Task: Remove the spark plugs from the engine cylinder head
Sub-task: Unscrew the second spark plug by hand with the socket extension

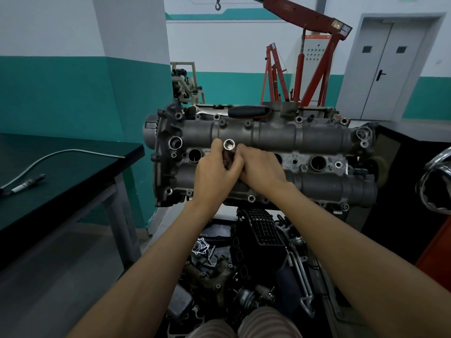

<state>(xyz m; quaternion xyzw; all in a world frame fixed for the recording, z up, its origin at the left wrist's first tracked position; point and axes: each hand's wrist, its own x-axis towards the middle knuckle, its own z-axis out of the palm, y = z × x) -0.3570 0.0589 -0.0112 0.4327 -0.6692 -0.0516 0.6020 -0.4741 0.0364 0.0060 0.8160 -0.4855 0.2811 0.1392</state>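
Observation:
The grey engine cylinder head (317, 140) lies across the middle of the head view, with round spark plug wells along its centre, one at the left (194, 155) and one at the right (318, 163). Both hands meet over the second well from the left. My left hand (214, 174) and my right hand (261, 172) are wrapped around a shiny spark plug socket (229, 145), whose open end points up at me. Its lower part is hidden by my fingers. No spark plug is visible.
A ratchet with a black and red handle (249, 111) rests on the far edge of the head. A dark bench (61, 191) at the left holds a bent metal tube (61, 154). Loose engine parts (244, 264) lie below. A red engine crane (310, 57) stands behind.

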